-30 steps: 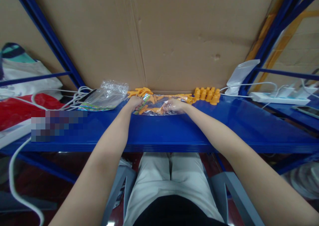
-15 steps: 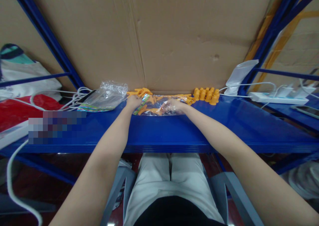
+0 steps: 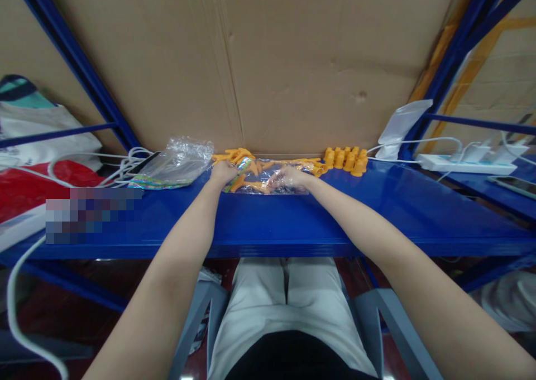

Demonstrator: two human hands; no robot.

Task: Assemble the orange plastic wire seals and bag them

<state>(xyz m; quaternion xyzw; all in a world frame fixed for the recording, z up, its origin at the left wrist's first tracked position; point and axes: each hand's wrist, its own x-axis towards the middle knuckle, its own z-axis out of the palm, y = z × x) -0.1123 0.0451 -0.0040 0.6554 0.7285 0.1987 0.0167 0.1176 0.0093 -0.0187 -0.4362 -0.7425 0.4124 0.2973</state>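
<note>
A clear plastic bag (image 3: 257, 179) with a colourful printed edge lies on the blue shelf (image 3: 293, 218), orange plastic pieces showing through it. My left hand (image 3: 221, 172) is closed on the bag's colourful left edge. My right hand (image 3: 288, 177) rests on the bag's right part with its fingers curled onto the plastic and the orange pieces. More loose orange pieces (image 3: 234, 155) lie just behind my hands, against the cardboard wall.
A group of upright orange caps (image 3: 347, 159) stands to the right. A crumpled clear bag (image 3: 178, 159) lies at the left beside white cables (image 3: 125, 165). A white power strip (image 3: 464, 164) and a white pouch (image 3: 402, 126) are at the right. Cardboard (image 3: 272, 62) backs the shelf.
Both hands stay on the bag with only slight shifts; the view has drifted a little.
</note>
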